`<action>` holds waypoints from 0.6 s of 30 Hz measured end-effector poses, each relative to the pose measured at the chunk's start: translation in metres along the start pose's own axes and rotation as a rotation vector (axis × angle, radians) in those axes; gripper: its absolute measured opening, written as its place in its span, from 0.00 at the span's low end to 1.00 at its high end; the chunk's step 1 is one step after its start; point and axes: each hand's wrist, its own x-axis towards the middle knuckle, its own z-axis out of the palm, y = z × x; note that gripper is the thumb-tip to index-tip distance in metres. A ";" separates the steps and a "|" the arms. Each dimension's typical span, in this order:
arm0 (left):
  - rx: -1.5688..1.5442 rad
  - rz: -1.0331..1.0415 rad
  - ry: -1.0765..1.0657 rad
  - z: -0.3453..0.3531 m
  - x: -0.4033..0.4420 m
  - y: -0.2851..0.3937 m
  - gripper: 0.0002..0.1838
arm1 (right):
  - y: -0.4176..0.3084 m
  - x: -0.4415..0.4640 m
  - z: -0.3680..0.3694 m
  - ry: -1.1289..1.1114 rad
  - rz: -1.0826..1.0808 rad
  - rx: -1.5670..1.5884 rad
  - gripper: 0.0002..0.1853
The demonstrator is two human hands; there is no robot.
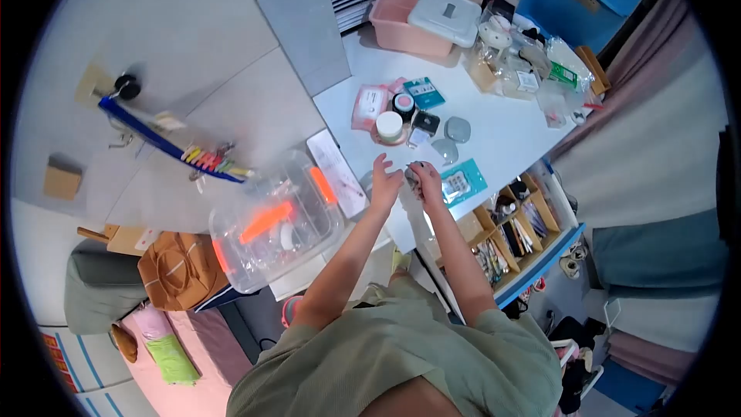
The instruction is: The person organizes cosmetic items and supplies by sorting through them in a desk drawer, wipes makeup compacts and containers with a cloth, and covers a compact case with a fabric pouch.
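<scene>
My right hand (429,185) is closed around a small, dark grey patterned item (414,176) above the front edge of the white desk (509,135); its kind is too small to make out. My left hand (384,184) hovers just to the left with fingers apart, holding nothing. Right of the hands lies a teal packet (468,182). Ahead of them are a clear rounded case (445,151), a grey-green case (458,130), a black square case (426,121) and a white-lidded jar (390,125). A dark jar with a pink lid (404,103) stands behind.
An open drawer (505,243) with divided compartments juts out below the desk on the right. A clear storage box with orange latches (274,251) stands at left. A pink bin (405,31) with a light lid (445,17) and bagged clutter (513,69) sit at the back.
</scene>
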 end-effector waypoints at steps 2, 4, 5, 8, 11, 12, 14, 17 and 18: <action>0.108 0.052 0.110 0.012 0.023 0.007 0.38 | -0.006 0.029 0.005 -0.018 -0.035 -0.011 0.12; 0.256 0.125 0.217 0.016 0.054 -0.008 0.40 | -0.020 0.049 0.009 -0.037 0.000 -0.052 0.14; 0.329 0.161 0.270 0.018 0.070 -0.020 0.40 | -0.027 0.058 0.011 -0.046 0.017 -0.075 0.15; 0.556 0.326 0.390 0.020 0.104 -0.043 0.46 | -0.036 0.084 0.015 -0.111 0.038 -0.054 0.18; 0.641 0.255 0.422 0.021 0.118 -0.041 0.49 | -0.034 0.103 0.014 -0.150 0.084 -0.094 0.20; 0.648 0.207 0.420 0.021 0.122 -0.043 0.50 | -0.035 0.105 0.014 -0.153 0.093 -0.118 0.20; 0.672 0.125 0.410 0.018 0.125 -0.048 0.46 | -0.035 0.105 0.014 -0.176 0.095 -0.110 0.20; 0.709 0.051 0.415 0.018 0.127 -0.052 0.41 | -0.037 0.102 0.013 -0.203 0.115 -0.086 0.20; 0.723 0.057 0.428 0.020 0.125 -0.048 0.40 | -0.038 0.101 0.013 -0.211 0.123 -0.076 0.20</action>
